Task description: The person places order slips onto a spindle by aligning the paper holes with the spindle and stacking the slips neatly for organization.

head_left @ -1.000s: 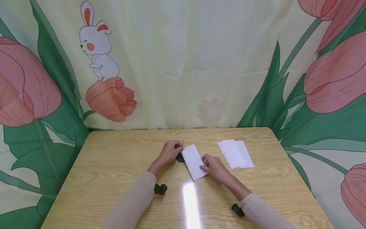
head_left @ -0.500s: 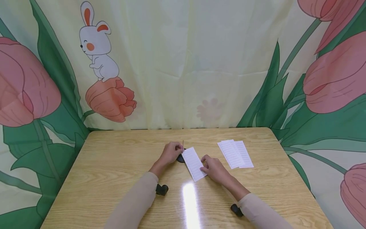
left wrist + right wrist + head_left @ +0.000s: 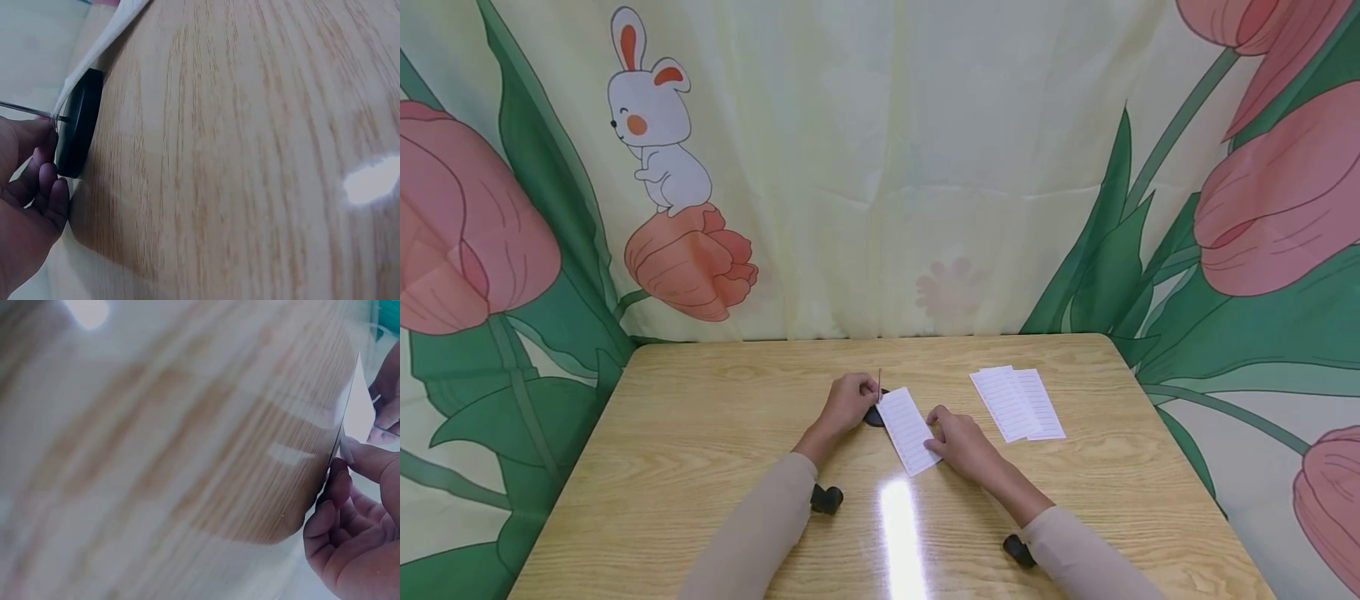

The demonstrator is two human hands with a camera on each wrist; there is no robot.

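Note:
A small lined paper slip (image 3: 908,432) is tilted at mid-table, held at two places. With fingertips and thumb my left hand (image 3: 846,402) pinches its upper left corner beside a paper spike with a round black base (image 3: 872,417). The spike's thin metal rod (image 3: 26,108) meets the slip's corner close above the base in the left wrist view; the fingers partly hide that spot. My right hand (image 3: 964,443) pinches the slip's lower right edge between thumb and fingers. In the right wrist view the slip (image 3: 359,406) shows nearly edge-on, raised off the wood.
Several overlapping lined slips (image 3: 1017,404) lie on the wooden table (image 3: 715,400) to the right. A printed curtain (image 3: 850,167) hangs behind the table's far edge. A bright light reflection (image 3: 901,533) falls on the wood in front.
The slip has come down slightly, its top edge lower beside the rod, and my left hand has dropped a little with it. My right hand keeps its hold almost in place.

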